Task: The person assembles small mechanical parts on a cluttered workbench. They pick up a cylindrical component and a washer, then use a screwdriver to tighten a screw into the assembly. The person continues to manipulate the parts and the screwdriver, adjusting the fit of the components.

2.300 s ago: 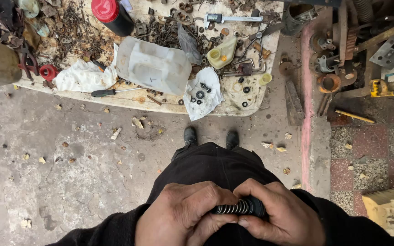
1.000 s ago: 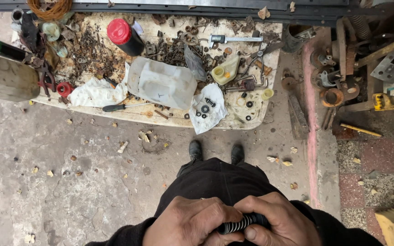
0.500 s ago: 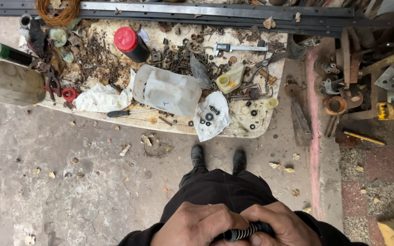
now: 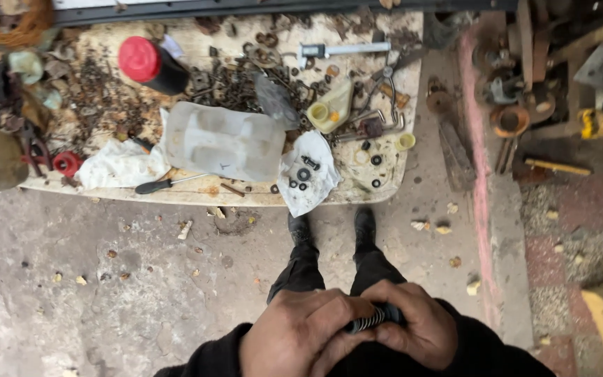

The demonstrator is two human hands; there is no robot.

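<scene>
Spring (image 4: 373,319) sat low in view before my body, pinched between both hands | left hand (image 4: 300,335) fingers curled shut on one end | right hand (image 4: 413,328) fingers wrapped the other | progress: spring held off the desk (image 4: 197,192), no fitting visible.

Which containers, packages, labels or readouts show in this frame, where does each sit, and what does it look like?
Translucent plastic jug: lying flat mid-board, whitish, rectangular.
Red-capped can: upper left of the board, dark body on its side.
Yellowish bottle: right of the jug, small, open neck.
Caliper: top of the board, grey, with a small readout block; display too small to tell.
No sign or label is clear.
Both hands, left hand and right hand, hold a coil spring.
</scene>
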